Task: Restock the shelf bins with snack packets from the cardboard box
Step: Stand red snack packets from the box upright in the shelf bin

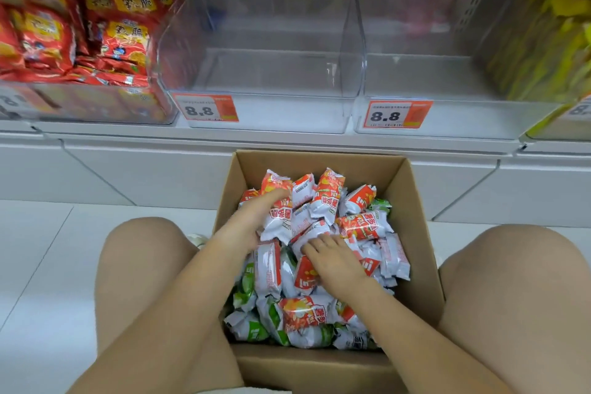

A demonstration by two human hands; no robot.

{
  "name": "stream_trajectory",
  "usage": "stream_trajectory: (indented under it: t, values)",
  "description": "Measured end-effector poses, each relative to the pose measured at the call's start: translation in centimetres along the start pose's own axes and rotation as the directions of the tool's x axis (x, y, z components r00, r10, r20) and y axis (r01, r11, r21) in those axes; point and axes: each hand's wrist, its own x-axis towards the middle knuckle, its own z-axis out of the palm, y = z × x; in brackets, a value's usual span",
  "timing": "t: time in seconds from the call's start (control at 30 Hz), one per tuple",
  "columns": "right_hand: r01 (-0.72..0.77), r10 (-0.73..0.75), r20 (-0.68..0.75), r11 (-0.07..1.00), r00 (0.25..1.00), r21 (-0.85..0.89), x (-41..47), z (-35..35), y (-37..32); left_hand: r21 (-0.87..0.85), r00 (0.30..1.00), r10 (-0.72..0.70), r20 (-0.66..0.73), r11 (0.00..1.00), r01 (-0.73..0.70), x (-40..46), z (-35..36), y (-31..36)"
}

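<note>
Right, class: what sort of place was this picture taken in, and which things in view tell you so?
Most likely a shop aisle, perhaps a small supermarket. Clear shelf bins carry orange price tags reading 8.8, a neighbouring bin holds red snack bags, and a cardboard box of snack packets sits on the floor for restocking.

I see bright, even light, soft shadows, faint glare on the clear bins (262, 51) — blurred, bowed shelf edges, sharper centre.
</note>
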Motion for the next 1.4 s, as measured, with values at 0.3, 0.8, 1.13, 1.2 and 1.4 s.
stream_trajectory:
  t: [0.3, 0.8, 1.13, 1.2, 1.4]
  values:
    - [-0.334, 0.424, 0.025, 0.675, 0.905, 0.658, -1.5, -4.0, 1.1, -0.185, 0.966, 0.069, 0.249, 0.982, -0.022, -4.1, -3.1, 3.9]
    - [-0.003, 0.477, 0.274, -0.494, 0.835, 0.869, -4.8, -11.2, 2.2, -0.234, 0.927, 0.286, 0.242, 0.945, -0.23, -4.4, -3.0, 3.9]
    - [0.029, 0.434, 0.197, -0.461, 0.879, 0.887, -3.1, -13.9, 2.3, -0.134, 0.852, 0.506, 0.138, 0.861, -0.49, -7.9, -4.0, 6.6]
    - [0.029, 0.47, 0.15, -0.353, 0.87, 0.935, -2.8, -14.7, 2.1, -0.064, 0.835, 0.506, 0.214, 0.861, -0.505, -8.7, -3.6, 7.5]
    - [0.018, 0.316, 0.048, -0.202, 0.948, 0.979, -3.0, -16.9, 2.1, 0.259, 0.808, 0.522, 0.273, 0.769, -0.584, -9.5, -0.8, 9.8]
